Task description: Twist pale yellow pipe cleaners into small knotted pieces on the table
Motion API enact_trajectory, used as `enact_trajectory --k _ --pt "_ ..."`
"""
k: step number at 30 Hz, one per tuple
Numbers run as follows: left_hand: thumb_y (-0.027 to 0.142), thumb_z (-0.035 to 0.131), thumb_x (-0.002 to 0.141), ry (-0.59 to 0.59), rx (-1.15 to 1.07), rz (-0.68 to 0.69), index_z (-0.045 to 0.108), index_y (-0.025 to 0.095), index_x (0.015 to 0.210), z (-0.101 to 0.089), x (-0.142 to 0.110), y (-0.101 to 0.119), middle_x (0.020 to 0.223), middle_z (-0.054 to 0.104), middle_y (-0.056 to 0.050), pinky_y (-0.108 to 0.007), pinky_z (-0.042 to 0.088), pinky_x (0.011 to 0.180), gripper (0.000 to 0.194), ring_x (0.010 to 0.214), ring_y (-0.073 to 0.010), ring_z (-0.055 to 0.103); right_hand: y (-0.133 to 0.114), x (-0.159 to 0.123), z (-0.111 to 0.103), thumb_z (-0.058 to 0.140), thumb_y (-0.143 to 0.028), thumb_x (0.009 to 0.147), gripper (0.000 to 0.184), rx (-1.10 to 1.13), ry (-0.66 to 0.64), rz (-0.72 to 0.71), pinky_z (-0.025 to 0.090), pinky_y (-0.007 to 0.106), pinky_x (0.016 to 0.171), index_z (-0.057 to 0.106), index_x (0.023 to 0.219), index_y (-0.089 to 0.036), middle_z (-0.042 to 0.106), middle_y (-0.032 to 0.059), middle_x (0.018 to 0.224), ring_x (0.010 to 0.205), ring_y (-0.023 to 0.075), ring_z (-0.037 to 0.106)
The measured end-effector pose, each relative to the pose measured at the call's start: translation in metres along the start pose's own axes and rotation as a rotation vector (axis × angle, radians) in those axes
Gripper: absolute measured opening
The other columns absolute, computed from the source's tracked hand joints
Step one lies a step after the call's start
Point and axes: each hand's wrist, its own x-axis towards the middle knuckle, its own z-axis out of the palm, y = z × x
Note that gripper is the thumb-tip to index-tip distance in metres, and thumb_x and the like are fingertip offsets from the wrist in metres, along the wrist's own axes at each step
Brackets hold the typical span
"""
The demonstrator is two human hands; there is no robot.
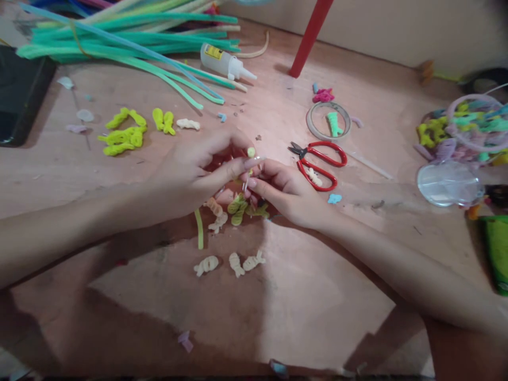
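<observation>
My left hand (202, 169) and my right hand (289, 193) meet at the middle of the table, fingertips pinched together. Between them is a pale yellow pipe cleaner (251, 152), small and mostly covered by the fingers. A yellow-green strip (199, 230) shows below my left hand; whether it joins the held piece I cannot tell. Just under the hands are yellow-green twisted pieces (238, 209) and a cream twisted piece (218, 222). Nearer me are more cream twists (206, 265). Red-handled scissors (322, 165) rest right of my right hand.
Bundled green pipe cleaners (135, 42) lie at the back left, beside a glue bottle (222, 61) and a dark phone (24, 95). Yellow twists (125, 132) sit left. A tape ring (309, 121), a red post (311, 37), a clear lid (450, 183) and a colourful pile (434, 129) are right.
</observation>
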Motion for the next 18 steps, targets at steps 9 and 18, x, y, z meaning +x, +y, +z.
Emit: enact_trajectory --k 9,18 --pt "0.032 0.073 0.109 0.114 -0.025 -0.006 0.071 0.022 0.095 -0.001 0.002 0.001 0.083 0.074 0.000 -0.024 0.051 0.058 0.017 0.066 -0.0128 0.067 -0.002 -0.003 0.003 0.081 -0.058 0.103 0.045 -0.032 0.039 0.028 0.050 0.025 0.063 0.058 0.092 -0.022 0.067 -0.0027 0.084 0.068 0.0100 0.060" --pt "0.034 0.057 0.112 -0.007 0.762 0.312 0.062 0.023 0.086 -0.012 -0.013 -0.010 0.073 0.061 -0.001 -0.034 0.035 0.063 0.029 0.069 -0.0185 0.058 0.004 0.000 0.003 0.090 -0.062 0.094 0.049 0.118 0.120 0.036 0.056 0.022 0.064 0.061 0.092 -0.021 0.071 -0.0022 0.083 0.069 0.0098 0.063"
